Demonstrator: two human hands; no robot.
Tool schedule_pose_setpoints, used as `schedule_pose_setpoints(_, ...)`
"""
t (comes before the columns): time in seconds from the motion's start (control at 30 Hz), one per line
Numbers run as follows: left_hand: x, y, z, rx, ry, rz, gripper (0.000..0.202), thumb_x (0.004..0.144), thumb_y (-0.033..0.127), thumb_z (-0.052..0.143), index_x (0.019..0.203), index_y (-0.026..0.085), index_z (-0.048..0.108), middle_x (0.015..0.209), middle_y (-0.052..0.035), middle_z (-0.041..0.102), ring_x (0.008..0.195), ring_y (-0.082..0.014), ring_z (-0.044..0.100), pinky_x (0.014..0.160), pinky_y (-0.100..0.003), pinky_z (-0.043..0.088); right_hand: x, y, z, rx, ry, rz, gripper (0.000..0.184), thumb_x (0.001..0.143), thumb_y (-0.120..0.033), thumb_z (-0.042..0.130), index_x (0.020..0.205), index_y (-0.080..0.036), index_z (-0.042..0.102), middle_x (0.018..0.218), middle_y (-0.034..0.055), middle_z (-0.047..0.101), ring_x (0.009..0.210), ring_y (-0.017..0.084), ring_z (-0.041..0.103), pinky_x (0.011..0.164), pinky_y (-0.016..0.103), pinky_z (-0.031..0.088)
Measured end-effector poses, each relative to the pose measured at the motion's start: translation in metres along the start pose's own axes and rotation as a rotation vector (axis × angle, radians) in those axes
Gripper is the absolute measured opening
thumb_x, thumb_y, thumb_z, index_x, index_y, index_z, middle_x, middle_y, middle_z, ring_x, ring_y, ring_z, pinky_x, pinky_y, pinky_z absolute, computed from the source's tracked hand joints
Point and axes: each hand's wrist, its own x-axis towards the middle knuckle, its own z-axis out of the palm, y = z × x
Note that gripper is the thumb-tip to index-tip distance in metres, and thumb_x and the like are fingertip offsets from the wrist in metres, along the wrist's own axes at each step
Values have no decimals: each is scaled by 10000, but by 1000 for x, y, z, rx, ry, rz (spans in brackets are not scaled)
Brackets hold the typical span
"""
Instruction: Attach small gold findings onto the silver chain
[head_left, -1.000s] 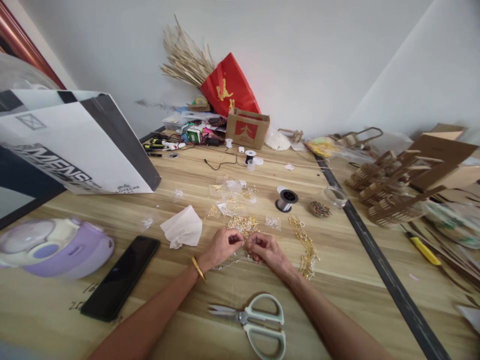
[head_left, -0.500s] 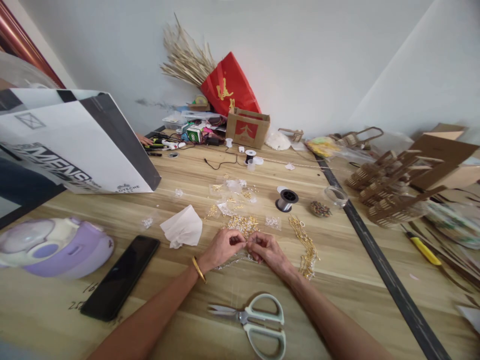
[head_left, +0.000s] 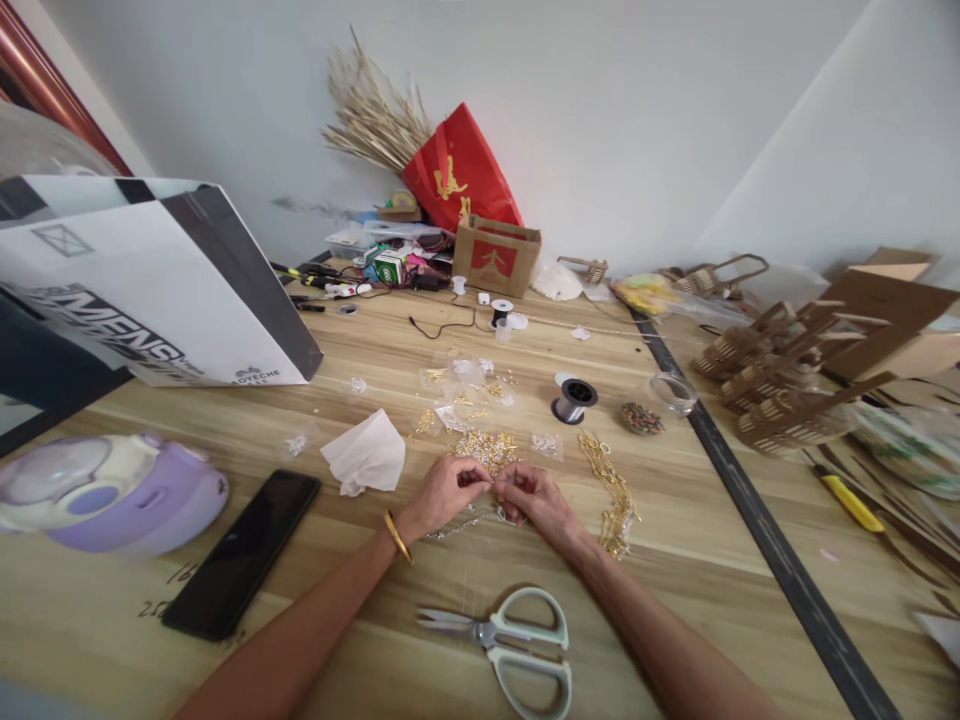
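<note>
My left hand (head_left: 451, 492) and my right hand (head_left: 531, 494) meet fingertip to fingertip over the wooden table, both pinched closed. What lies between the fingertips is too small to make out. Just beyond them is a pile of gold and silver beads (head_left: 486, 448). Below the hands runs a thin silver beaded strand (head_left: 457, 526), partly hidden by my right fingers. Gold chains (head_left: 613, 500) lie to the right of my right hand. Nearer to me, between my forearms, rest scissors (head_left: 495, 635) with pale green handles, blades pointing left.
To the left are a white tissue (head_left: 366, 452), a black phone (head_left: 241, 555), a purple-and-white device (head_left: 120, 495) and a large white bag (head_left: 150, 290). A wire spool (head_left: 574, 400) and a dish of small beads (head_left: 641, 417) stand ahead right. Small woven baskets (head_left: 780, 400) and a yellow cutter (head_left: 851, 500) are farther right.
Another person's hand, seen by the black-and-yellow tools beside the white bag, is out of view now. My own hands have hardly moved; both stay pinched at the same spot.
</note>
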Motion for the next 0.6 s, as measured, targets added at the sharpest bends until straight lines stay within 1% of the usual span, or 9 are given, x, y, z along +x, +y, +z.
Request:
schedule_pose_setpoints(0.13,1,2,-2,-30,8,-25,115,726,172,586,731,112,684,696,-46,684,637,-133,574,612,-221,430,-1,-2,0,-5,-9,-10,328,715,-457,661,687,-153,540,461,-67,478,369,46,388,364,166,351)
schedule_pose_setpoints(0.3,2,0,-3,-129,21,-80,113,707,193,598,711,104,667,659,-34,657,603,-122,547,576,-213,409,-1,-1,0,27,-11,-30,325,703,-452,677,695,-157,540,458,-69,471,368,51,384,357,171,340)
schedule_pose_setpoints(0.43,3,-2,-3,-168,14,-81,121,711,203,596,712,101,662,640,-25,637,590,-113,527,564,-207,398,-1,-2,0,24,-20,-23,325,705,-452,675,705,-153,546,473,-65,476,374,51,388,361,172,345)
schedule_pose_setpoints(0.6,3,-1,-3,-167,16,-89,115,708,193,596,722,105,667,656,-26,647,600,-116,540,572,-209,408,-2,-1,-1,11,-21,-32,307,720,-436,665,716,-150,553,457,-69,472,373,50,383,366,170,342)
